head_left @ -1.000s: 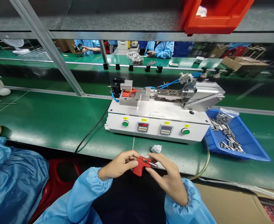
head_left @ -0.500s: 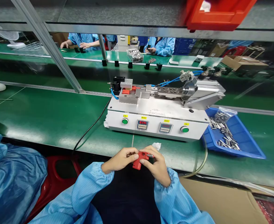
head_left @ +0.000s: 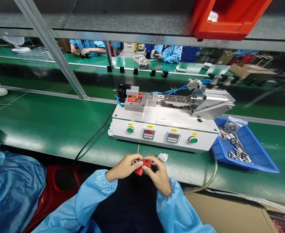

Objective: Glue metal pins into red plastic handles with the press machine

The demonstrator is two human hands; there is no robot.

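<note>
My left hand (head_left: 124, 166) and my right hand (head_left: 158, 174) are closed together on a small red plastic part (head_left: 140, 168) at the near edge of the green bench (head_left: 47, 126). A thin metal pin (head_left: 153, 163) sticks out of the part by my right fingers. Behind my hands stands a white press machine (head_left: 166, 124) with two green buttons and two counters. Another red part (head_left: 132, 98) sits in its fixture at the top left.
A blue tray (head_left: 249, 149) of small metal pins lies right of the machine. A crumpled white scrap (head_left: 163, 157) lies by my right hand. A co-worker's blue sleeve (head_left: 11, 187) fills the lower left. A red bin (head_left: 229, 19) hangs overhead. People work at the far bench.
My hands have drawn closer together around the red part, covering more of it. The view has shifted slightly.
</note>
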